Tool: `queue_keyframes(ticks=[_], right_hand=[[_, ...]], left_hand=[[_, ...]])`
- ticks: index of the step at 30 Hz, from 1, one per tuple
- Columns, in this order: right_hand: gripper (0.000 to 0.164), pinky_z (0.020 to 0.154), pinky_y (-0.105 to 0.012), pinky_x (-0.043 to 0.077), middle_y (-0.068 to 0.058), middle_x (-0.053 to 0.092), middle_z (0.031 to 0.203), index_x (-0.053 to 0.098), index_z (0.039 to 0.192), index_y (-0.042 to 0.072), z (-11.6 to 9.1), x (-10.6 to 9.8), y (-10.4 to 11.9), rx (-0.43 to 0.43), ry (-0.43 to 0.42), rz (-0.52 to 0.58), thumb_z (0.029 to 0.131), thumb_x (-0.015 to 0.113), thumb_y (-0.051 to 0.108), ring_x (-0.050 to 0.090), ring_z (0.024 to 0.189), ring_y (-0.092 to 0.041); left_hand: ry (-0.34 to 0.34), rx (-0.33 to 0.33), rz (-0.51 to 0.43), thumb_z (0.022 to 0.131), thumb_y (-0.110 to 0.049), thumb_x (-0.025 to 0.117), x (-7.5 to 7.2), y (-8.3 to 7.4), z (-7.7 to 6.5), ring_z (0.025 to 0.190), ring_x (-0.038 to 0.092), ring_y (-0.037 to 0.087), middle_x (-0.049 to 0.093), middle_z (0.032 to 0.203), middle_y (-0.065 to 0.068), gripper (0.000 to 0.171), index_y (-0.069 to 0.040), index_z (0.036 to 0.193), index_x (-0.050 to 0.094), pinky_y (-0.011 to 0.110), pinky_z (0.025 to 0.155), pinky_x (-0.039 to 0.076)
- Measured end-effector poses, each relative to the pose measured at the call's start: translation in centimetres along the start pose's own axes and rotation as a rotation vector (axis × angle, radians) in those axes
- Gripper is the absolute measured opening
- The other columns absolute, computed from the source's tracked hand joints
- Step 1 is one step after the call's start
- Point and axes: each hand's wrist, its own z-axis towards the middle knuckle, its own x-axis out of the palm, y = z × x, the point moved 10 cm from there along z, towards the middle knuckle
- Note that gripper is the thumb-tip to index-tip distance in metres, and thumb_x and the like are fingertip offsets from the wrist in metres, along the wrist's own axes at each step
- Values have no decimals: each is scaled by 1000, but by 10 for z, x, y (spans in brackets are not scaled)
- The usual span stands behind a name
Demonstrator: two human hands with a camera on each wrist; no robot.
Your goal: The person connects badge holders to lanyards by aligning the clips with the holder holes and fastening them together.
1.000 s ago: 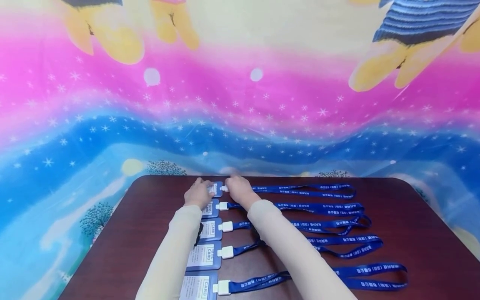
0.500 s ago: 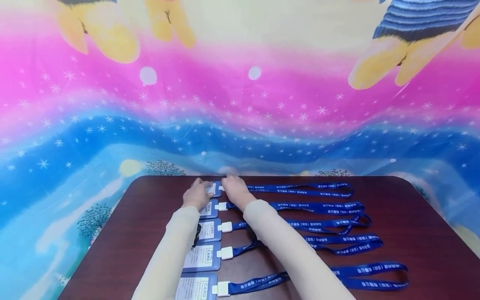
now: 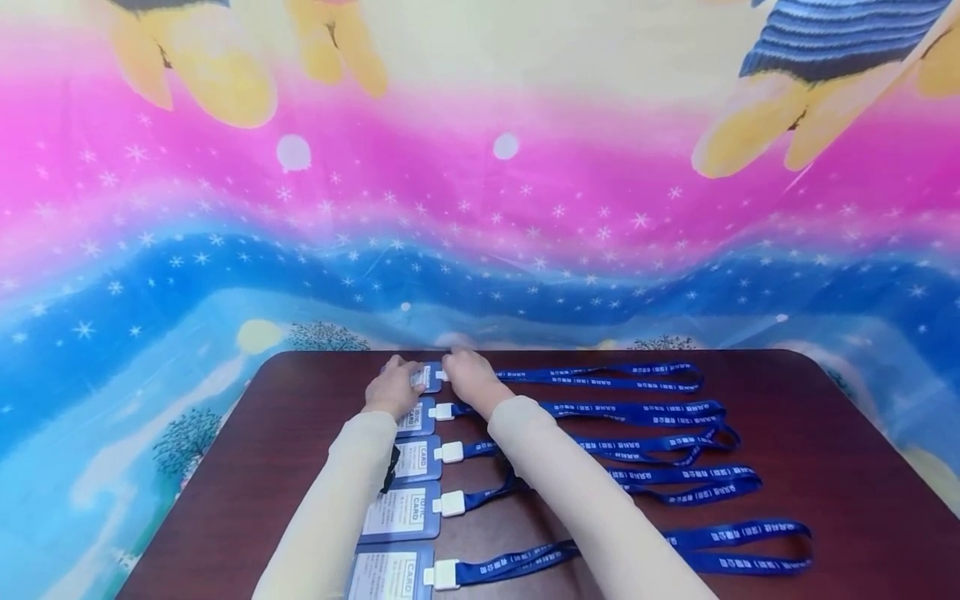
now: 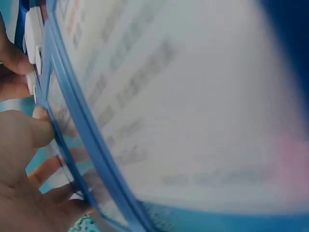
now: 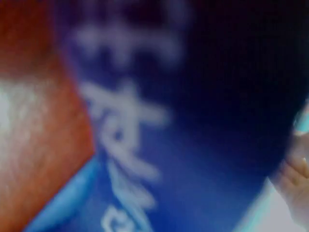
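In the head view, several blue badge holders lie in a column, each joined by a white clip to a blue lanyard stretching right. At the far end, my left hand (image 3: 392, 387) grips the farthest badge holder (image 3: 431, 377) by its left side. My right hand (image 3: 472, 379) is at that holder's white clip (image 3: 442, 376), over the start of its lanyard (image 3: 600, 377). The left wrist view shows the left thumb (image 4: 43, 126) on a holder's edge and right-hand fingers (image 4: 13, 58) pinching a white clip (image 4: 34, 36). A blurred lanyard strap (image 5: 130, 125) fills the right wrist view.
The dark red-brown table (image 3: 247, 467) ends just beyond my hands, against a colourful printed cloth (image 3: 480, 208). Nearer rows hold more badges, such as the nearest badge holder (image 3: 390, 575); my sleeves pass over them. A nearby holder (image 4: 193, 116) fills much of the left wrist view.
Both hands have shifted very slightly left along with the far badge and its lanyard. Their hold looks the same, and the other rows lie as before.
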Motion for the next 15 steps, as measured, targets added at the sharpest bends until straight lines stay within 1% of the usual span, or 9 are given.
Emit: queue_keyframes(ticks=[2,5,7,8,9,10,12,14,15], right_hand=[[16,84,-35,55,-9,61,109,70,111,8,-2,-1,-5,13,31,29,99,60,10,63,99,-22],[21,89,-38,53,-10,61,115,70,117,9,-8,-2,-12,33,97,53,100,60,18,61,106,-24],[28,93,-39,51,-11,61,120,67,124,8,-15,-6,-17,42,124,71,101,58,23,59,112,-25],[32,95,-40,50,-11,60,124,65,128,8,-18,-9,-19,47,131,86,102,57,25,57,116,-26],[35,97,-41,49,-12,59,127,63,131,8,-22,-13,-21,52,133,108,102,57,27,56,119,-26],[37,98,-42,48,-12,58,131,61,134,8,-26,-17,-23,55,129,134,102,57,27,55,121,-27],[41,102,-44,46,-13,54,139,57,138,8,-35,-29,-26,59,111,198,102,57,28,52,128,-28],[43,105,-46,43,-13,50,144,55,140,8,-47,-41,-29,57,86,268,102,57,28,48,132,-29],[44,105,-46,42,-13,49,145,54,141,8,-54,-48,-30,53,67,301,102,57,28,47,133,-29]], left_hand=[[9,5,-42,100,-25,61,1,-2,0,123,51,38,44,143,16,46,-14,144,53,59,99,41],[20,22,-77,100,-23,58,4,-7,1,142,32,40,38,152,17,47,-13,145,51,62,110,28],[6,51,-72,100,-20,58,4,-12,2,147,20,39,33,156,17,47,-12,145,51,62,113,22],[-8,68,-62,100,-19,58,3,-15,2,147,19,39,30,158,16,47,-12,145,50,62,113,22],[-27,87,-48,100,-18,58,2,-18,2,146,22,39,29,159,15,47,-12,146,50,61,112,25],[-47,106,-42,99,-18,59,-1,-21,1,143,31,39,27,160,14,48,-12,146,49,60,109,32],[-93,148,-55,99,-17,59,-8,-28,-3,131,46,39,27,159,12,50,-14,147,48,57,96,46],[-138,188,-67,99,-17,60,-17,-36,-11,122,54,37,32,157,10,50,-15,148,47,54,87,51],[-158,208,-75,99,-17,61,-22,-41,-16,121,55,35,35,156,10,50,-16,147,48,53,86,51]])
